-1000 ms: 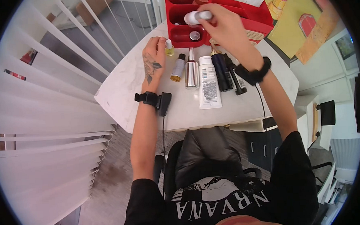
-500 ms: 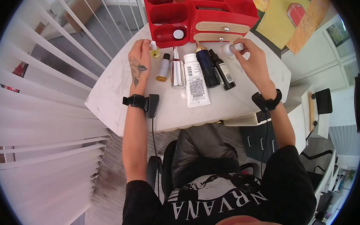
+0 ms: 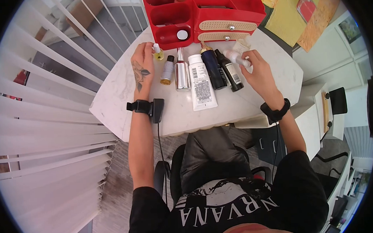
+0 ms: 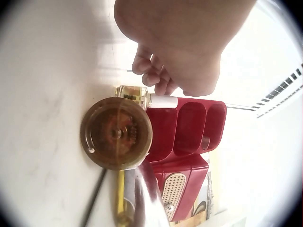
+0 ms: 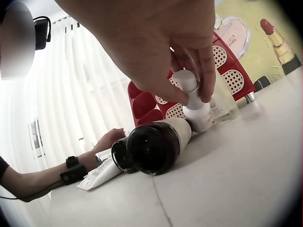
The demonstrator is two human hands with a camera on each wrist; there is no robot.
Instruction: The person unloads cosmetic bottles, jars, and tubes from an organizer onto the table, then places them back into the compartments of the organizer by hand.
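The right hand (image 3: 259, 73) pinches the grey cap end of a small white bottle (image 3: 234, 57) on the table's right side. Seen from the right wrist, the white bottle (image 5: 199, 116) is upright beside a clear bottle (image 5: 222, 104), with thumb and fingers round its cap. The left hand (image 3: 143, 70) lies at the left beside a yellow bottle (image 3: 159, 56) with a white cap. In the left wrist view, that hand (image 4: 175, 42) has loosely bent fingers near the cap and holds nothing visible.
Between the hands lie an amber-bottomed bottle (image 3: 167, 72), a silver bottle (image 3: 182, 77), a white tube (image 3: 202, 86), a dark blue bottle (image 3: 214, 71) and a black bottle (image 3: 231, 73). Behind them stands a red organizer (image 3: 197, 28) with two drawers; a white-capped item sits in its front compartment.
The right hand has carried the white bottle from over the organizer to the table's right side and lowered it. The left hand stays beside the yellow bottle. The head view has shifted slightly.
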